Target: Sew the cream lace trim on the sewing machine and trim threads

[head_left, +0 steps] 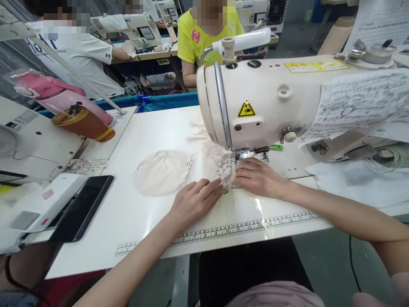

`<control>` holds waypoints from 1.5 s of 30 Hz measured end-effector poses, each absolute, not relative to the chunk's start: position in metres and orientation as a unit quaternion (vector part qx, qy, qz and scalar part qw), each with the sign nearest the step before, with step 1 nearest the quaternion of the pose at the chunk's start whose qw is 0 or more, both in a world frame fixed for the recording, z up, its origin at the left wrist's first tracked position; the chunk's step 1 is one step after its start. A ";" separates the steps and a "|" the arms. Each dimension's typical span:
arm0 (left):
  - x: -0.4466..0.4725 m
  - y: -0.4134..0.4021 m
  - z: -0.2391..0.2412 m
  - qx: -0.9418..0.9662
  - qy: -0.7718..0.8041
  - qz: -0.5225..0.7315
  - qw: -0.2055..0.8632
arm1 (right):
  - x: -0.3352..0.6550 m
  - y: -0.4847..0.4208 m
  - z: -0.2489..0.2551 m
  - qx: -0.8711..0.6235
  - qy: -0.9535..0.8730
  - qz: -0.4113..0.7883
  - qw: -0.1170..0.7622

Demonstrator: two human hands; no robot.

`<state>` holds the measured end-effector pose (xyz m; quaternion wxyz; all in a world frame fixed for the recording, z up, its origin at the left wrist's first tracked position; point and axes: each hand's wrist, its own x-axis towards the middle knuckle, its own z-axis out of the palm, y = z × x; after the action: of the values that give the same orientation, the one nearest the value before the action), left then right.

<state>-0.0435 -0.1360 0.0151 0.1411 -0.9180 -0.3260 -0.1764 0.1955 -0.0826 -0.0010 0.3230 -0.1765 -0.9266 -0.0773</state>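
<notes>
A piece of white lace fabric (pixel 220 164) lies under the presser foot (pixel 244 154) of a cream sewing machine (pixel 262 102). My left hand (pixel 193 200) rests on the table with its fingertips pressed on the lace's near edge. My right hand (pixel 255 175) lies flat just in front of the needle, fingers together on the lace. A round pale fabric cup (pixel 161 171) lies on the white table (pixel 134 221) to the left of the lace.
A black phone (pixel 84 207) and a white box (pixel 44 200) lie at the left. A pink bottle (pixel 54 94) and a brown thread spool (pixel 84 123) sit behind them. Printed papers (pixel 358 104) hang over the machine. Two other people sit at machines beyond.
</notes>
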 end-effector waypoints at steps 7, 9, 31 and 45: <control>-0.028 -0.123 0.013 -0.896 -0.378 -0.217 0.086 | 0.205 -0.083 -0.009 -0.253 -0.899 0.111 0.341; -0.027 -0.117 0.016 -0.894 -0.377 -0.225 0.086 | 0.206 -0.084 -0.009 -0.261 -0.895 0.132 0.337; -0.016 -0.091 0.012 -0.943 -0.276 -0.183 0.038 | 0.192 -0.090 -0.012 -0.217 -0.911 -0.032 0.350; -0.029 -0.078 -0.002 -0.954 -0.269 -0.123 0.051 | 0.186 -0.087 -0.009 -0.191 -0.917 -0.060 0.346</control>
<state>-0.0290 -0.0779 -0.0023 0.0506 -0.9538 -0.2694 -0.1230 0.1858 -0.0874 -0.0086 0.3461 -0.1908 -0.9167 -0.0596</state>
